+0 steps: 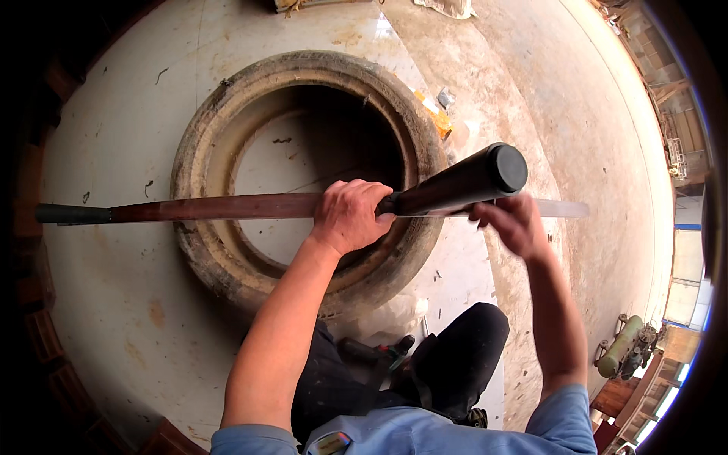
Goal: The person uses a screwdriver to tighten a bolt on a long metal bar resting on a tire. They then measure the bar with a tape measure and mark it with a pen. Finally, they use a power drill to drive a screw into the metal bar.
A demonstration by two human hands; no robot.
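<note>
A large worn tyre (199, 163) lies flat in front of me. Across it runs a long, narrow reddish-brown bar (250, 206) with a dark sleeve (72, 214) on its left end; toward the right it becomes a thin, pale, blurred strip (565, 208). My left hand (353, 214) is closed round the bar's middle, over the tyre's opening. Beside those fingers a thick black cylinder (462, 182) slants up toward me, partly covering the bar. My right hand (512, 220), slightly blurred, is curled just below the cylinder's round end; what its fingers pinch is hidden.
Under the tyre is a pale sheet (121, 288) on the concrete floor (516, 91). An orange packet (434, 115) lies by the tyre's right edge. Dark-handled tools (379, 350) lie between my legs. A green tank (620, 347) stands at far right, bricks (44, 337) along the left.
</note>
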